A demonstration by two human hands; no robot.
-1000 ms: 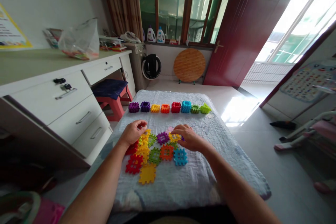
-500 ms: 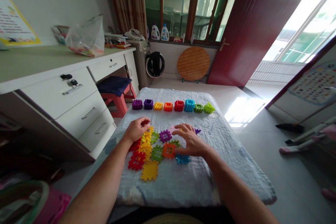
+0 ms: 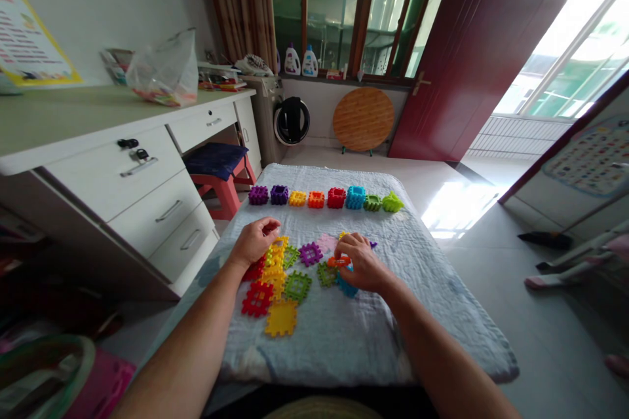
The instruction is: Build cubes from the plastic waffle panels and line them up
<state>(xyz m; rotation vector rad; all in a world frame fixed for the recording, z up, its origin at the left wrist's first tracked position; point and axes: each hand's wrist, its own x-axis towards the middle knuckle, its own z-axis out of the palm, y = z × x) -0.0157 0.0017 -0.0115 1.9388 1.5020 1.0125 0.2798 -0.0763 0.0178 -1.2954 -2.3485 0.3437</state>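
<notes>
My right hand pinches an orange square interlocking tile, tilted nearly edge-on above the cloth. A blue tile lies partly covered under that hand, with a green tile to its left. My left hand rests at the pile's left edge, fingers curled together; whatever they hold, if anything, is hidden. Beside it lie yellow tiles and a red tile. Nearer me are another green tile and a solid yellow tile. A purple tile and a pink tile lie between my hands.
Across the cloth-covered table runs a row of assembled blocks, from a purple block to a lime block. A white desk and a stool stand left. A pink bin is at lower left.
My right hand has closed on the orange tile and lifted it off the cloth, moving slightly right. The green tile beneath is now uncovered. My left hand has stayed nearly still.
</notes>
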